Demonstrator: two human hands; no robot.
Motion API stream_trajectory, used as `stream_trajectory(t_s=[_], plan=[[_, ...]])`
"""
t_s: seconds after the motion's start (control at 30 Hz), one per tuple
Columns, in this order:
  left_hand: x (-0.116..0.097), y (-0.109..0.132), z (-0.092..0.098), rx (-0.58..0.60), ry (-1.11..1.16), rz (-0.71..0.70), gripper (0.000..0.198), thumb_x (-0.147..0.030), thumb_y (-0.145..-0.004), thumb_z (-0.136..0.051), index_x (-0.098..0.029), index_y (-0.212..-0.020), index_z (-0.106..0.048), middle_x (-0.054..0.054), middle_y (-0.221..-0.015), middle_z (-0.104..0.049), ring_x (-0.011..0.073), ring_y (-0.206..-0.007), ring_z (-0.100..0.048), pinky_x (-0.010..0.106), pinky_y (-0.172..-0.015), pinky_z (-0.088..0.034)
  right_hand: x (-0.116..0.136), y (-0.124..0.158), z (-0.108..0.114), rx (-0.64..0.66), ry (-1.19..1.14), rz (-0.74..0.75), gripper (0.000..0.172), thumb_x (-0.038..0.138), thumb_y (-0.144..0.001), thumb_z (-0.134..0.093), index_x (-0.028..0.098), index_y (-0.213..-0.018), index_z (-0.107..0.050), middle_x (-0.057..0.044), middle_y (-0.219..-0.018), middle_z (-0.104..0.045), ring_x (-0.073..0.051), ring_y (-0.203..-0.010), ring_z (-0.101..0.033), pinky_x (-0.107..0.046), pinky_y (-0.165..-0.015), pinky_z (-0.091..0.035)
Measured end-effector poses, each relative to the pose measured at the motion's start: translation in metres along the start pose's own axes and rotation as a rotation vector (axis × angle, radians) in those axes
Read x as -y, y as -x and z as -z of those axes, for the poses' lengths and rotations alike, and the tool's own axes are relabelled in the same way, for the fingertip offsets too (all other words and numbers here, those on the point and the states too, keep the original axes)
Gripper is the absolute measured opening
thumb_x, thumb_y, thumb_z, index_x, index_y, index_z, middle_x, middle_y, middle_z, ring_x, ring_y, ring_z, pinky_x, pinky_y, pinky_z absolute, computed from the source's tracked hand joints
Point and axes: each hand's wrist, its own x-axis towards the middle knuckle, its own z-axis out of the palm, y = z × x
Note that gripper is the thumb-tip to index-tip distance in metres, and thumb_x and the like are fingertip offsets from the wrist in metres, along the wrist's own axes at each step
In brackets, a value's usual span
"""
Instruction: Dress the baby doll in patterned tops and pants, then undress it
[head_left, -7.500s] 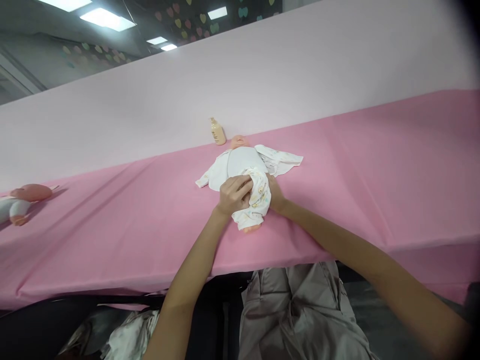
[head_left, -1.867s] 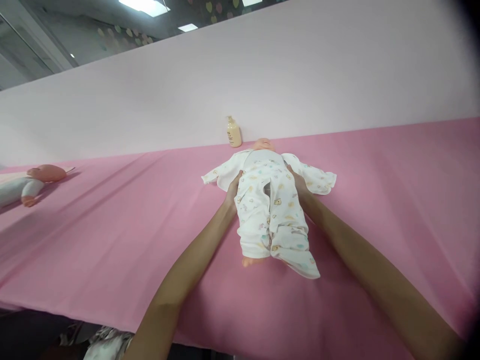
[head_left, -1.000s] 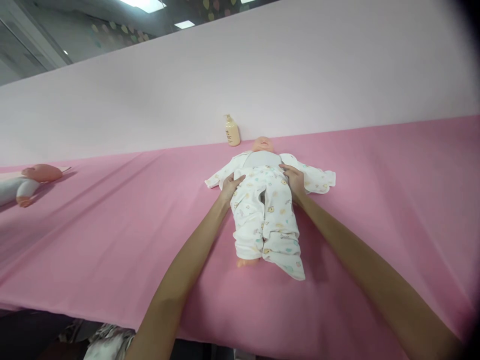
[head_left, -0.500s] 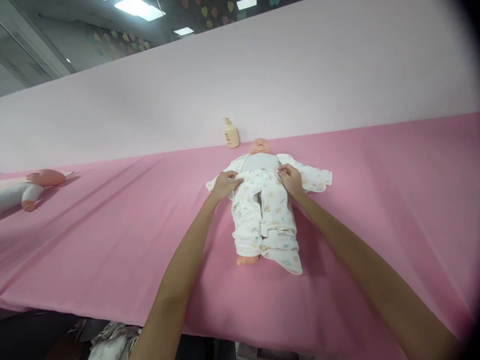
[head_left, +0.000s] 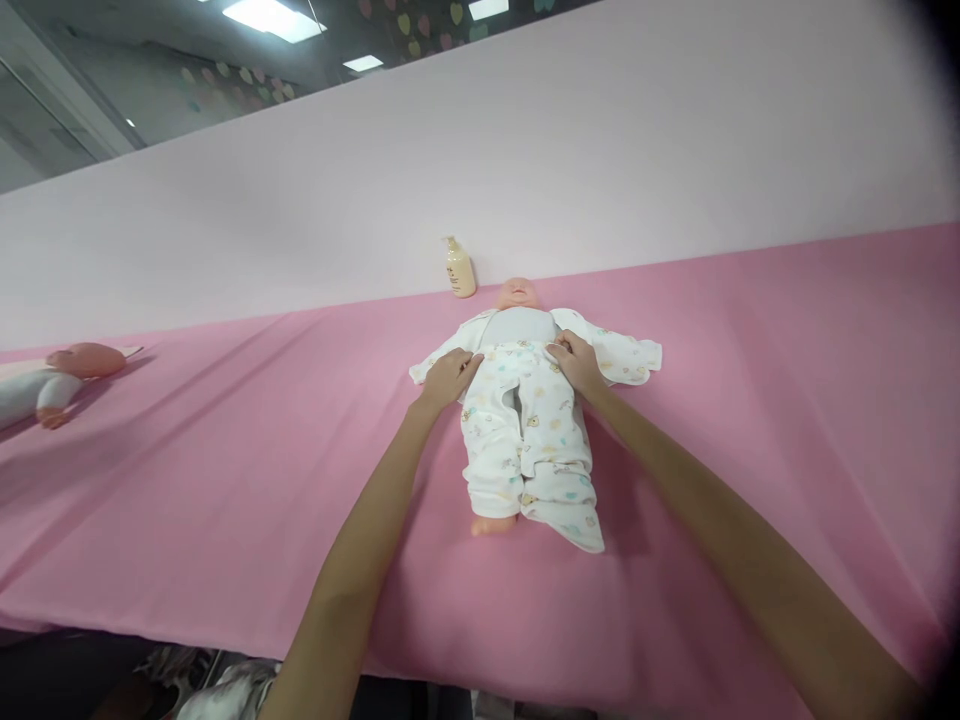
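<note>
A baby doll point(head_left: 519, 296) lies on its back on the pink table cover point(head_left: 225, 480), head toward the wall. It wears white printed trousers point(head_left: 529, 440) and an open white printed top point(head_left: 622, 358) spread under it. One bare foot point(head_left: 493, 524) pokes out of the left trouser leg. My left hand point(head_left: 448, 374) is closed on the trouser waistband at the doll's left hip. My right hand point(head_left: 574, 360) pinches the waistband at the other hip.
A cream pump bottle point(head_left: 459, 269) stands against the pale pink wall just left of the doll's head. A second doll point(head_left: 52, 376) lies at the far left of the table. The table's near edge runs along the bottom.
The trousers, bunched at the doll's legs 7.5 s ago, now reach its waist. Over the last second both hands slid up to the waistband and closed on it.
</note>
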Motion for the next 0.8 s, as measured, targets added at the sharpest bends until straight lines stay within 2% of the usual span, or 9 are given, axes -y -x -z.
stream_trajectory(t_s=[0.1, 0.17, 0.23, 0.3, 0.4, 0.47, 0.6, 0.67, 0.8], plan=[[0.004, 0.002, -0.001, 0.027, 0.066, 0.075, 0.050, -0.054, -0.090, -0.036, -0.021, -0.054, -0.030, 0.001, -0.059, -0.043, 0.0152, -0.057, -0.039, 0.031, -0.060, -0.029, -0.003, -0.001, 0.000, 0.014, -0.020, 0.021, 0.020, 0.035, -0.074, -0.049, 0.022, -0.064, -0.038, 0.004, -0.062, -0.039, -0.015, -0.064, -0.038, -0.029, -0.064, -0.030], [0.005, 0.003, -0.001, 0.006, 0.136, 0.051, 0.046, -0.051, -0.089, -0.041, -0.021, -0.054, -0.037, 0.001, -0.059, -0.047, 0.0151, -0.059, -0.042, 0.030, -0.063, -0.032, -0.005, -0.001, 0.000, 0.014, -0.030, 0.029, 0.019, 0.034, -0.074, -0.048, 0.022, -0.064, -0.037, 0.004, -0.062, -0.039, -0.015, -0.064, -0.038, -0.028, -0.064, -0.030], [0.003, 0.002, 0.000, -0.061, 0.232, 0.008, 0.034, -0.046, -0.085, -0.050, -0.021, -0.061, -0.049, 0.001, -0.067, -0.055, 0.0153, -0.065, -0.048, 0.029, -0.067, -0.037, -0.007, -0.001, -0.001, 0.008, -0.027, 0.030, 0.018, 0.033, -0.073, -0.048, 0.022, -0.063, -0.038, 0.004, -0.061, -0.038, -0.015, -0.063, -0.038, -0.029, -0.063, -0.030], [-0.002, 0.001, 0.002, -0.130, 0.302, -0.028, 0.019, -0.037, -0.081, -0.055, -0.021, -0.070, -0.054, 0.001, -0.075, -0.059, 0.0155, -0.072, -0.053, 0.028, -0.071, -0.040, -0.008, -0.001, -0.001, -0.002, -0.026, 0.035, 0.018, 0.034, -0.072, -0.048, 0.022, -0.063, -0.038, 0.004, -0.060, -0.037, -0.015, -0.062, -0.037, -0.029, -0.063, -0.030], [-0.008, -0.001, 0.005, -0.136, 0.276, -0.088, 0.011, -0.026, -0.080, -0.052, -0.021, -0.071, -0.052, 0.001, -0.077, -0.059, 0.0150, -0.075, -0.053, 0.027, -0.074, -0.040, -0.009, -0.001, -0.002, -0.020, -0.039, 0.023, 0.018, 0.034, -0.071, -0.048, 0.022, -0.063, -0.038, 0.004, -0.060, -0.036, -0.015, -0.061, -0.036, -0.029, -0.062, -0.029], [-0.009, 0.000, 0.005, -0.115, 0.258, -0.077, 0.007, -0.027, -0.081, -0.052, -0.021, -0.076, -0.053, 0.001, -0.078, -0.058, 0.0144, -0.073, -0.051, 0.027, -0.072, -0.038, -0.010, -0.001, -0.002, -0.017, -0.046, 0.003, 0.018, 0.035, -0.071, -0.048, 0.022, -0.063, -0.037, 0.004, -0.060, -0.035, -0.014, -0.061, -0.035, -0.029, -0.062, -0.029], [-0.003, 0.003, 0.002, 0.012, 0.337, 0.036, 0.018, -0.040, -0.084, -0.053, -0.022, -0.085, -0.053, -0.002, -0.074, -0.054, 0.0127, -0.063, -0.045, 0.026, -0.062, -0.034, -0.012, -0.002, -0.004, -0.016, -0.045, -0.002, 0.020, 0.036, -0.071, -0.048, 0.022, -0.063, -0.036, 0.004, -0.060, -0.034, -0.014, -0.062, -0.034, -0.029, -0.062, -0.029], [0.001, 0.005, -0.002, 0.080, 0.363, 0.096, 0.027, -0.046, -0.086, -0.049, -0.021, -0.077, -0.053, -0.002, -0.068, -0.052, 0.0131, -0.062, -0.042, 0.026, -0.060, -0.032, -0.013, -0.002, -0.004, -0.022, -0.047, 0.012, 0.021, 0.035, -0.073, -0.049, 0.022, -0.062, -0.036, 0.005, -0.060, -0.033, -0.014, -0.062, -0.034, -0.029, -0.062, -0.029], [0.008, 0.008, -0.008, 0.104, 0.490, 0.235, 0.043, -0.055, -0.082, -0.051, -0.018, -0.060, -0.053, -0.001, -0.062, -0.050, 0.0137, -0.062, -0.042, 0.027, -0.059, -0.030, -0.015, -0.002, -0.004, -0.014, -0.053, 0.025, 0.021, 0.034, -0.074, -0.050, 0.022, -0.063, -0.038, 0.005, -0.059, -0.033, -0.013, -0.061, -0.033, -0.028, -0.062, -0.028]])
